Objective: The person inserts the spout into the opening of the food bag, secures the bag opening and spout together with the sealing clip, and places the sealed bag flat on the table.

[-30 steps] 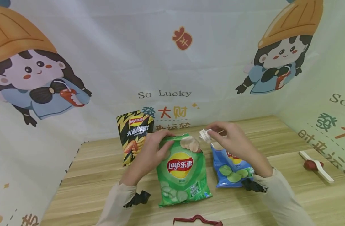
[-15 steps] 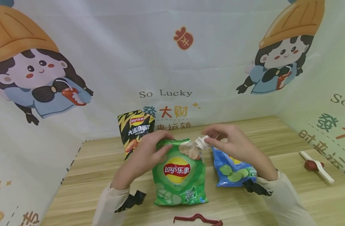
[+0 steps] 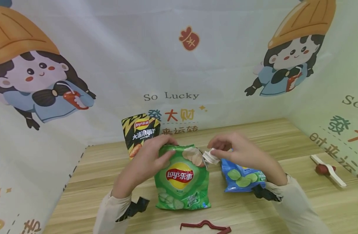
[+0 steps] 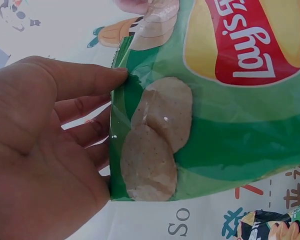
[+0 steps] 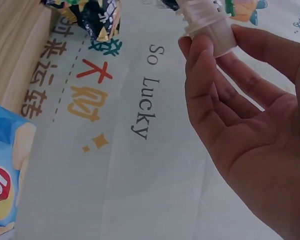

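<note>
A green Lay's chip bag (image 3: 182, 182) stands upright on the wooden table. My left hand (image 3: 148, 159) pinches its top left edge, thumb on the front; the left wrist view shows the thumb tip on the green film (image 4: 210, 130). My right hand (image 3: 240, 151) pinches a white ribbed plastic spout (image 3: 210, 157) between thumb and fingers. The spout lies right at the bag's upper right corner, where the film looks cut open. In the right wrist view, rings circle the spout (image 5: 210, 30), and its far end is at the frame's top edge.
Behind my left hand stands a black and yellow Lay's bag (image 3: 141, 130). A blue Lay's bag (image 3: 241, 177) lies under my right forearm. At the front is a dark red hinged plastic strip (image 3: 205, 223); a white strip with a dark red round part (image 3: 322, 169) lies far right.
The green bag has shifted left with my left hand. My right hand has lowered the white spout from above the bag's corner to right against it.
</note>
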A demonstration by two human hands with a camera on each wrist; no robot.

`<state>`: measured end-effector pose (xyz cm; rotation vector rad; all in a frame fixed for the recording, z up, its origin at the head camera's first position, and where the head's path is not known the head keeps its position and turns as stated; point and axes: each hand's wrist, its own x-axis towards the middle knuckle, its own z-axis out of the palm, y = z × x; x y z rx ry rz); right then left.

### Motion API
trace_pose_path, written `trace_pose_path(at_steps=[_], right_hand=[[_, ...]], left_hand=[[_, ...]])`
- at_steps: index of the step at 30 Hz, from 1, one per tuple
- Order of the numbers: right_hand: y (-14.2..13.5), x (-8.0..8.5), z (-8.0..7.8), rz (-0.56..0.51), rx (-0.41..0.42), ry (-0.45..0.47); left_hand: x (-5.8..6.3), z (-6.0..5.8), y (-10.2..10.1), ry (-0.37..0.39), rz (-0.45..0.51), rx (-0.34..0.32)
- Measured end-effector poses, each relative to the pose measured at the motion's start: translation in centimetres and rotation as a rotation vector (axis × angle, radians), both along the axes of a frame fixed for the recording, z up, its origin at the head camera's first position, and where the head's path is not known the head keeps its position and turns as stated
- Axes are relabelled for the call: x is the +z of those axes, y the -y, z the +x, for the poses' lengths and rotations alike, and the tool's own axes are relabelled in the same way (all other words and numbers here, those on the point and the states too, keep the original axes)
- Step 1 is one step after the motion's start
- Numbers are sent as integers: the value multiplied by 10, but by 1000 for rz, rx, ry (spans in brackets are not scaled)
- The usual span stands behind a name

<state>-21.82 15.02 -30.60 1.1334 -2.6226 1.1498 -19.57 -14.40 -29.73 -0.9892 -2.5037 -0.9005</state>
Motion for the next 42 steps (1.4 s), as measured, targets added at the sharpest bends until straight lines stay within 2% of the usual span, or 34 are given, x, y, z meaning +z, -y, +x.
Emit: trace_pose_path(at_steps=[5, 10, 15, 19, 28, 36, 42], right_hand=[[7, -5, -1, -34, 9, 38], [17, -9, 1, -80, 62, 90], [21, -10, 5, -108, 91, 107], [23, -9, 7, -95, 99, 122], [26, -9, 9, -40, 106, 155], [25, -10, 8, -23, 134, 167], [25, -12, 6, -7, 174, 196]], left_hand=[[1, 3, -1, 11, -33, -5], [3, 17, -14, -16, -167, 85], [-4, 29, -37, -119, -320, 180], [-13, 26, -46, -188, -342, 222], [-22, 15, -49, -111, -289, 125], [-22, 13, -48, -40, -307, 124], [-25, 12, -47, -29, -334, 104]])
